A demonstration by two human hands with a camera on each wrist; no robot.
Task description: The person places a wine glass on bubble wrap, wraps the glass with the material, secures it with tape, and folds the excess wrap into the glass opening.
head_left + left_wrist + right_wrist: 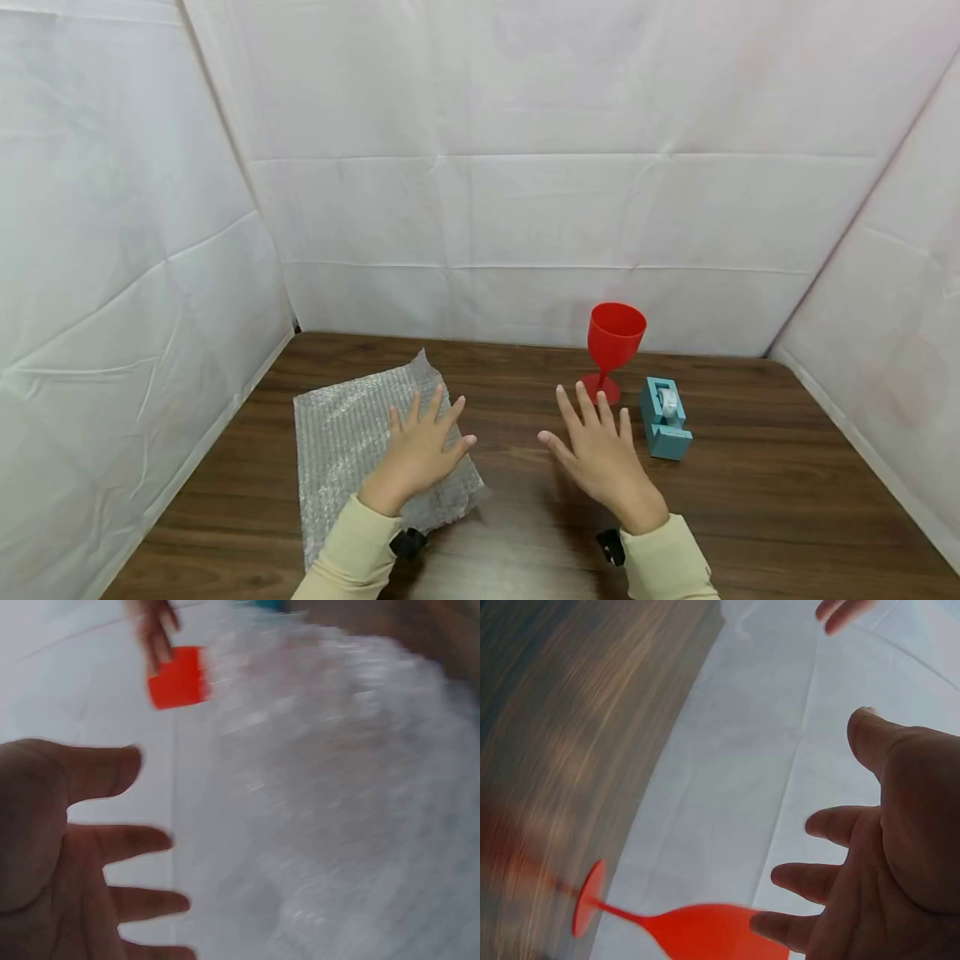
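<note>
My left hand (418, 457) is held over the right part of a sheet of bubble wrap (341, 446), fingers spread and nothing in its grasp. My right hand (606, 468) is likewise spread and holds nothing, above the table in front of a red goblet (617, 333). The goblet stands upright on its round foot near the table's back edge. In the right wrist view, the fingertips overlap the bowl of the goblet (705, 930). Just right of that hand sits a teal tape dispenser (665, 442) with a roll of clear tape (667, 403).
Both hands are over a dark wood-grain table (525, 533). White cloth walls (540, 208) enclose it at the back and on both sides. Each wrist, below a pale yellow sleeve (358, 533), carries a small black camera (408, 543).
</note>
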